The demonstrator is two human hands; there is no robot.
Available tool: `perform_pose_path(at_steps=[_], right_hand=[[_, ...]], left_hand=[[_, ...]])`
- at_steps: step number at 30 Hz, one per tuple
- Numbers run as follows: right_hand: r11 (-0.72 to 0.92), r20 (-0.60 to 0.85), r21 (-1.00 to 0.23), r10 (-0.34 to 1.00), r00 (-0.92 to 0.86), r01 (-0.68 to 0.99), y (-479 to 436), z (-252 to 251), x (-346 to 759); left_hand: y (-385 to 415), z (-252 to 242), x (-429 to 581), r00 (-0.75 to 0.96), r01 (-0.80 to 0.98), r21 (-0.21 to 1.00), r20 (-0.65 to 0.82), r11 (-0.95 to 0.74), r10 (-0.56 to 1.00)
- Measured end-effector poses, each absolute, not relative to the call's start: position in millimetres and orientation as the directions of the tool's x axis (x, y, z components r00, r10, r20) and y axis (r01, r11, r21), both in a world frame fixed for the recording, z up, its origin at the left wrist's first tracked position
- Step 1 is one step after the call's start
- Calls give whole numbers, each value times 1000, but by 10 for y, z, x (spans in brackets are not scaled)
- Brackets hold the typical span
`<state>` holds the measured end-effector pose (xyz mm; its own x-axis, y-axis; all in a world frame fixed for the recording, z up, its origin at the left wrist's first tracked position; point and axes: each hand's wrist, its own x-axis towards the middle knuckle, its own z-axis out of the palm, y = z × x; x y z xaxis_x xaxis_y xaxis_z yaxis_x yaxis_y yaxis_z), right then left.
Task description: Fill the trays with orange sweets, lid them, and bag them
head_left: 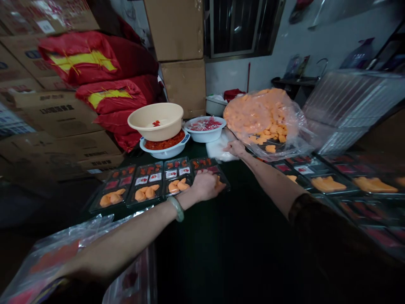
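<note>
My left hand (206,185), below a pale green bangle (176,208), is closed over the front of the rightmost clear-lidless tray in a short row. An orange molded piece (220,183) shows at its fingertips. Farther back, my right hand (236,149) reaches to a soft white plastic bag (221,147), its fingers closed at the bag's edge; the fingertips are partly hidden. Beside my left hand stand black compartment trays (163,193) with orange pieces (179,185) in front, white printed packets (184,170) in the middle and small red bits behind.
A cream basin (155,122) rests on a bluish basin (166,154) of red bits. Another basin (205,134) holds red-and-clear packets. A big clear bag (262,120) of orange pieces lies behind my right hand. More filled trays (329,184) stand right; plastic-wrapped packs (60,253) lie front left.
</note>
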<state>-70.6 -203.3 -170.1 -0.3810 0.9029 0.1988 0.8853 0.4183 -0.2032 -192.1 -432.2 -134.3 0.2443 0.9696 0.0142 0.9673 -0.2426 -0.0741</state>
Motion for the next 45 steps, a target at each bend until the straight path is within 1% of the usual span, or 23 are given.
perform_pose_path(at_steps=[2, 6, 9, 13, 16, 19, 24, 26, 27, 28, 30, 31, 32, 33, 34, 36, 37, 39, 41, 42, 43, 44, 45], right_hand=[[426, 195, -237, 901, -387, 873, -2028, -1709, -663], [406, 213, -277, 910, -356, 871, -2066, -1726, -618], [360, 232, -285, 925, -300, 888, -2085, -1737, -621], [343, 235, -283, 930, -282, 896, -2092, -1764, -647], [341, 283, -291, 923, -261, 894, -2126, -1748, -684], [363, 375, -305, 896, -240, 880, -2227, -1621, -734], [392, 515, -322, 836, -188, 862, -2627, -1136, -667], [468, 590, -306, 777, -220, 829, -2918, -957, -565], [531, 632, -286, 730, -259, 798, -3097, -899, -508], [601, 667, -259, 678, -310, 756, -3298, -868, -454], [730, 688, -198, 579, -438, 655, -3738, -886, -368], [776, 669, -171, 544, -507, 607, -3963, -927, -340], [812, 642, -147, 513, -570, 565, -4180, -980, -323], [841, 613, -124, 483, -626, 527, -4380, -1036, -314], [861, 584, -103, 457, -671, 497, -4559, -1089, -308], [884, 541, -83, 428, -724, 460, -4840, -1167, -287], [886, 539, -95, 428, -726, 453, -4943, -1191, -263], [868, 593, -172, 469, -655, 465, -5091, -1216, -177], [795, 669, -325, 576, -470, 512, -5190, -1236, -48], [734, 675, -428, 648, -353, 528, -5229, -1251, 21], [653, 640, -547, 729, -241, 523, -5262, -1270, 85], [552, 558, -676, 816, -150, 487, -5291, -1290, 138], [430, 432, -801, 897, -96, 416, -5316, -1310, 174]], left_hand=[[-4153, -1272, -2016, 136, 990, -27, 0, -136, 991], [-3759, -1305, -2246, -9, 1000, -13, -45, 8, 999], [-3508, -1390, -2385, -17, 1000, -3, -113, 16, 993], [-3388, -1424, -2412, 47, 999, 27, -176, -43, 983], [-3535, -1428, -2278, 80, 997, 22, -169, -77, 982], [-3881, -1470, -2025, 103, 995, 12, -150, -103, 983], [-4624, -1499, -1512, 197, 980, 32, -197, -195, 960], [-4876, -1422, -1383, 214, 977, 68, -229, -204, 950], [-4983, -1362, -1352, 193, 979, 95, -190, -178, 963], [-5075, -1292, -1345, 149, 982, 127, -97, -137, 984], [-5227, -1145, -1388, 16, 978, 202, 203, -58, 979], [-5289, -1081, -1426, -26, 972, 228, 351, -58, 936], [-5344, -1031, -1468, -27, 968, 235, 448, -89, 894], [-5394, -1001, -1507, 8, 963, 233, 488, -139, 873], [-5438, -992, -1540, 56, 952, 238, 483, -193, 874], [-5511, -1030, -1586, 124, 913, 309, 408, -265, 905], [-5542, -1068, -1603, 118, 891, 369, 372, -263, 921], [-5595, -1146, -1633, 30, 844, 495, 341, -206, 940], [-5648, -1189, -1662, -99, 786, 601, 358, -148, 928], [-5679, -1190, -1672, -154, 751, 645, 375, -138, 914], [-5713, -1180, -1675, -194, 718, 681, 395, -145, 898], [-5751, -1161, -1670, -213, 693, 701, 418, -165, 883], [-5792, -1138, -1654, -217, 684, 705, 442, -188, 871]])
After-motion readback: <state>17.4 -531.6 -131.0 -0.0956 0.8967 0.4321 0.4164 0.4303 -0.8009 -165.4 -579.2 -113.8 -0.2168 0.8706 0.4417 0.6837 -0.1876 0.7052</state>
